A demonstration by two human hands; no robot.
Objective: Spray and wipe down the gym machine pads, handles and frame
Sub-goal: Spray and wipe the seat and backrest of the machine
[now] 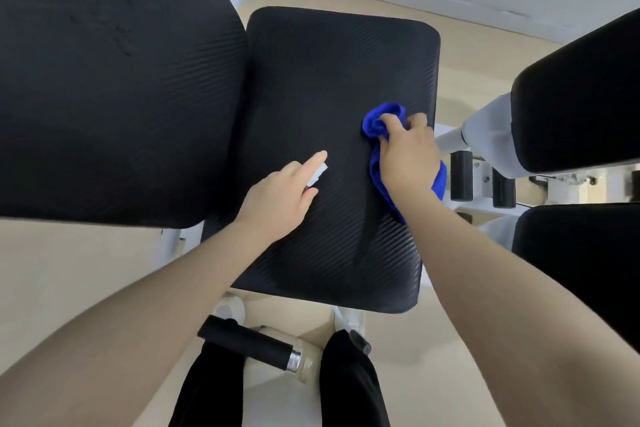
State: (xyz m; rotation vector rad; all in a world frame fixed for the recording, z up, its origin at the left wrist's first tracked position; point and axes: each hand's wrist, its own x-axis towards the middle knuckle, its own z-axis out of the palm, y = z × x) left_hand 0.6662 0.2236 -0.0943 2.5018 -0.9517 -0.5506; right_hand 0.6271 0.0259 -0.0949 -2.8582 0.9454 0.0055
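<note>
Blue cloth (381, 123) is bunched in your right hand (407, 158), pressed on the seat pad's (311, 80) right side. Your left hand (277, 199) grips the sprayer (75, 176), finger along its top. Spread the cloth flatter and wipe in overlapping strokes toward the near edge, probably covering the ribbed texture better.

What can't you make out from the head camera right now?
- Spray bottle body: the left hand covers it; only a white tip shows.
- Seat pad wetness: dark texture hides any film.
- Blue cloth: largely under the right hand.
- Back pad: cut off by the top-left edge.
</note>
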